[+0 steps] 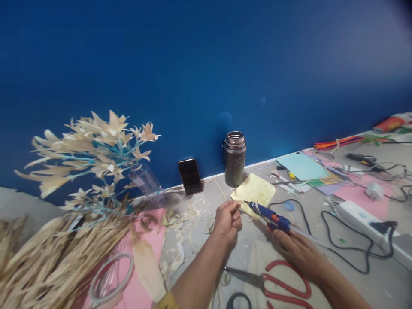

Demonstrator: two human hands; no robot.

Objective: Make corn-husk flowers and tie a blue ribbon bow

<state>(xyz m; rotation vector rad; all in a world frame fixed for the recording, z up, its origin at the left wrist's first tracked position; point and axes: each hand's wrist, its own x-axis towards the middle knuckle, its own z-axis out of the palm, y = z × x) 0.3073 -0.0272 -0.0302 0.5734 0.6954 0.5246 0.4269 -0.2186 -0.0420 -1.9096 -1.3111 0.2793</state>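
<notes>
My left hand (228,219) is closed in a pinch on a small pale strip (240,201), probably dried husk, mostly hidden by the fingertips. A thin pale stick (220,189) runs up and left from those fingers; I cannot tell if it is held. My right hand (289,244) grips a blue hot glue gun (267,213), its nozzle pointing left, right beside the strip. A clear glue stick (307,235) protrudes from the gun's rear. Behind the nozzle lies a yellow paper sheet (255,189). Red-handled scissors (267,283) lie below my hands.
Against the blue wall stand a grey open flask (234,163) and a phone (190,177). Pale husk flowers (109,137) fan out at left above dried husks (58,257). A tape roll (130,270) sits near. Cables and a white power strip (363,221) occupy the right.
</notes>
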